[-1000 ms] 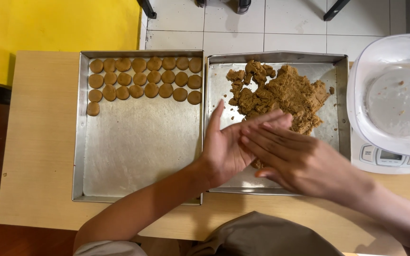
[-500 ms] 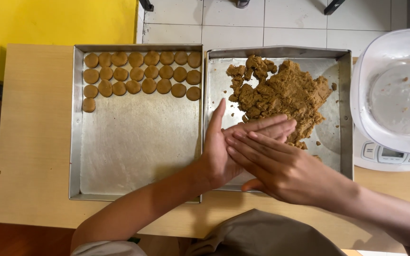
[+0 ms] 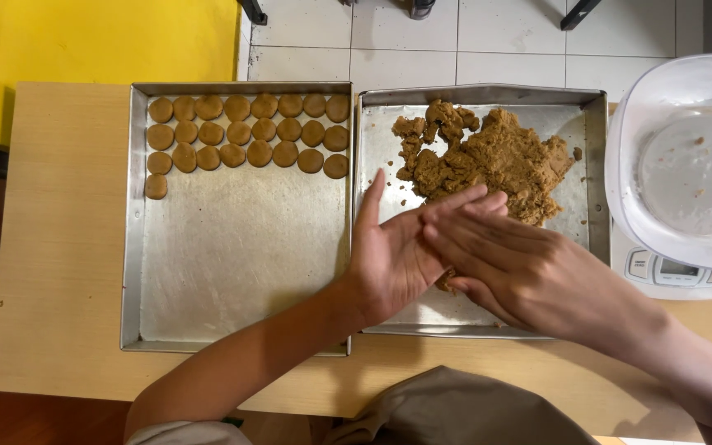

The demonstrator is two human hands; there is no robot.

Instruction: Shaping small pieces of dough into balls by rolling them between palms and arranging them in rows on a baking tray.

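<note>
Pale wood makes up the table (image 3: 59,247), which carries everything here. On it sit two bare metal trays side by side: the left tray (image 3: 232,272) holds about two dozen flattened brown dough rounds (image 3: 249,132), packed in three rows along its 12 o'clock edge with one more starting a fourth row at 9 o'clock, while most of its floor is bare. The right tray (image 3: 591,148) holds a rough mound of brown dough (image 3: 496,156) toward its 12 o'clock side, so a good deal is left to shape, by the look of it. At 3 o'clock a white bowl (image 3: 686,156) rests on a kitchen scale (image 3: 677,276). Over the right tray's 6 o'clock half, the left hand (image 3: 393,255) lies palm up, fingers flat and spread, and the right hand (image 3: 529,272) presses palm down across it. A small bit of dough (image 3: 445,283) peeks from between the palms, pressed there rather than gripped by fingers.
</note>
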